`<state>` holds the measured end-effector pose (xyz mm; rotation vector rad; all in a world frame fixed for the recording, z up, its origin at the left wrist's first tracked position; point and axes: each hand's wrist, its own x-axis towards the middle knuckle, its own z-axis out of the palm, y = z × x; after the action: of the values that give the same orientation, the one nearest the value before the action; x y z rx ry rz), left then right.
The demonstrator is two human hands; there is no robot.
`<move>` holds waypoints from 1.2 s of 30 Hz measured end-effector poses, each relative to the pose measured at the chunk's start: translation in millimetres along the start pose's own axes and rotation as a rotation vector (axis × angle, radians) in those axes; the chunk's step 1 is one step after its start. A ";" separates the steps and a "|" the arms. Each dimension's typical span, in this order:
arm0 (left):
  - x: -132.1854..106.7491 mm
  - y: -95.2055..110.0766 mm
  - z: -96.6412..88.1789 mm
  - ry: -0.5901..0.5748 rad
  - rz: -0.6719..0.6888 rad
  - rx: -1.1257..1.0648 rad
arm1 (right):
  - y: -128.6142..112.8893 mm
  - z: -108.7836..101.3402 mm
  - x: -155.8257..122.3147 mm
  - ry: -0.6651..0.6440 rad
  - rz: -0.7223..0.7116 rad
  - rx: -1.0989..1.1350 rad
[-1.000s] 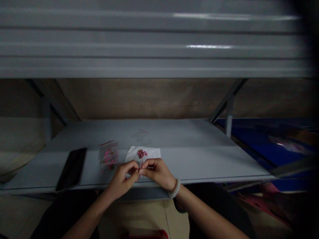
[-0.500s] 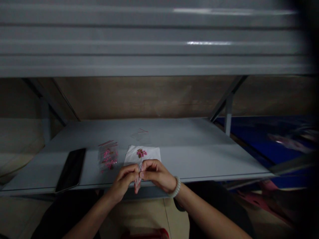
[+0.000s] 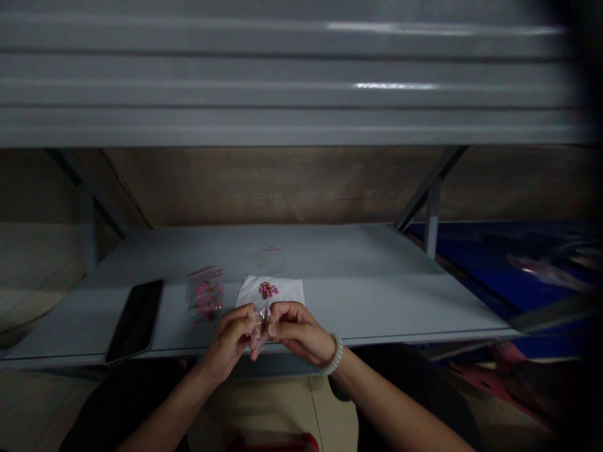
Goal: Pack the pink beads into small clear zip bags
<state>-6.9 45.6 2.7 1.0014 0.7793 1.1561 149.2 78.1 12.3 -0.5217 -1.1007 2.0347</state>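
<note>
Both hands pinch a small clear plastic bag (image 3: 260,331) just over the table's front edge. My left hand (image 3: 232,339) is closed on its left side, and my right hand (image 3: 301,333), with a pale beaded bracelet (image 3: 337,355) at the wrist, is closed on its right side. Whether anything lies inside the bag I cannot tell. Right behind the hands, a white paper sheet (image 3: 291,289) carries a little pile of pink and brownish beads (image 3: 268,289). To the left lie clear zip bags (image 3: 206,295) with pink beads in them.
A dark phone or tablet (image 3: 135,320) lies at the table's left front. Farther back are flat clear bags (image 3: 267,256) with red strips. A ribbed grey panel (image 3: 282,81) hangs above the grey table (image 3: 377,282), and slanted metal supports (image 3: 431,213) stand at both sides.
My hands have drawn slightly apart at the bag. Its plastic now spreads wider and looks more crumpled between my fingers. The beads and the other bags stay put.
</note>
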 end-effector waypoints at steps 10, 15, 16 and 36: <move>-6.6 10.3 -8.2 0.158 0.405 0.648 | 1.9 -15.9 7.1 0.162 -0.101 -0.227; -2.1 16.9 -0.8 0.066 0.609 1.044 | -2.8 -11.5 5.2 0.098 -0.095 -0.374; -0.7 15.7 -1.3 0.040 0.609 1.100 | -3.3 -10.8 4.8 0.080 -0.099 -0.398; 5.3 11.1 -9.0 0.054 0.639 1.362 | 1.6 -23.1 11.7 0.139 -0.081 -0.593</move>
<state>-17.8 53.8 9.6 2.4813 1.3844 1.0976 156.1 98.8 -1.7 -0.8798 -1.6099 1.5566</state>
